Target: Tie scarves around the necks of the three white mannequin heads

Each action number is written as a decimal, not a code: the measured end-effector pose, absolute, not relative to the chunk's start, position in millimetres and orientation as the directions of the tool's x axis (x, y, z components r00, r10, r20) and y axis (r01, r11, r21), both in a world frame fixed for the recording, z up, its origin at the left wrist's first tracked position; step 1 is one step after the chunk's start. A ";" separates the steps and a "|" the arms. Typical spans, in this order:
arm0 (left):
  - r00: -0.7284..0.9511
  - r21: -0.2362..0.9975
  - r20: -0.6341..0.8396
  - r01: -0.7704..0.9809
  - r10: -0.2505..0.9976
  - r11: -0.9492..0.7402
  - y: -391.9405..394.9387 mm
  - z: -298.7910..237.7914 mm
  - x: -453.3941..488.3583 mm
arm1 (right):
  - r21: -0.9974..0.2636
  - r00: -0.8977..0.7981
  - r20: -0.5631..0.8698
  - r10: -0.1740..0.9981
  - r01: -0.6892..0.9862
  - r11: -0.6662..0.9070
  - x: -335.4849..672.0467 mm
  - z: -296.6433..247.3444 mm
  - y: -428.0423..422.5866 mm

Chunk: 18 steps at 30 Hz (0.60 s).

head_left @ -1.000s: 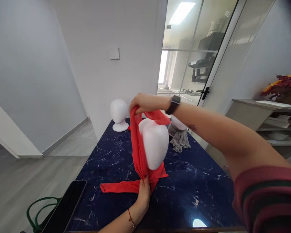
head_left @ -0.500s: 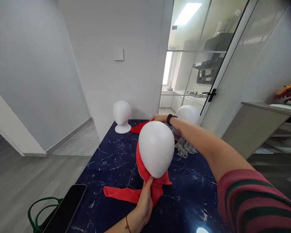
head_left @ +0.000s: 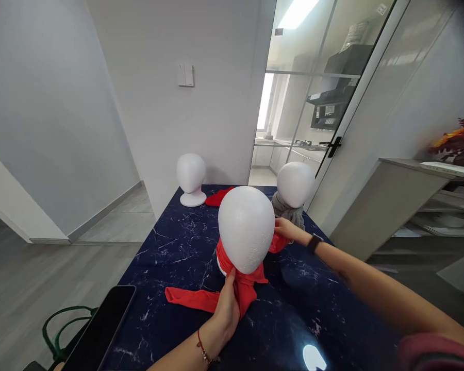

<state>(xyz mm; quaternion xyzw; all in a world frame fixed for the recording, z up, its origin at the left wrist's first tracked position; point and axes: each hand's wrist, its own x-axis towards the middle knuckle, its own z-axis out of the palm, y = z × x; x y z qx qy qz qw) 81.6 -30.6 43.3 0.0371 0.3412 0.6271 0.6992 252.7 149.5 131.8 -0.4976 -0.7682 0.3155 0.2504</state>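
A white foam mannequin head (head_left: 246, 229) stands in front of me on the table, with a red scarf (head_left: 193, 298) around its neck. One end of the scarf lies flat to the left. Under the chin, my left hand (head_left: 227, 309) is closed on the scarf, its thumb up against the cloth at the neck. My right hand (head_left: 292, 232) is right of the head and grips another stretch of the red scarf; the head hides some of that stretch. Behind the head lies more red cloth (head_left: 217, 198); whether it joins the scarf I cannot tell.
A bare foam head (head_left: 192, 175) stands at the back left. Another foam head (head_left: 296, 184) at the back right wears a grey scarf (head_left: 293, 215). A phone (head_left: 107, 324) rests by the dark blue marbled table's (head_left: 174, 245) left edge. Beyond are a wall and a glass door.
My right hand has come from behind the head to its right side, drawing red scarf cloth along. My left hand keeps its hold at the neck. The view has shifted slightly.
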 end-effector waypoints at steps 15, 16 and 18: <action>0.018 0.494 -0.307 -0.852 0.952 0.176 -29.2 52.3 83.6 | -0.894 -0.321 0.117 0.940 0.378 0.241 219.4 9.3 -8.1; 0.015 0.498 -0.307 -0.850 0.952 0.174 -29.0 51.9 83.6 | -0.888 -0.293 0.132 0.947 0.389 0.244 212.0 5.9 -9.9; 0.017 0.504 -0.300 -0.846 0.954 0.174 -28.9 50.4 83.3 | -0.878 -0.240 0.138 0.961 0.419 0.231 200.7 2.0 -12.1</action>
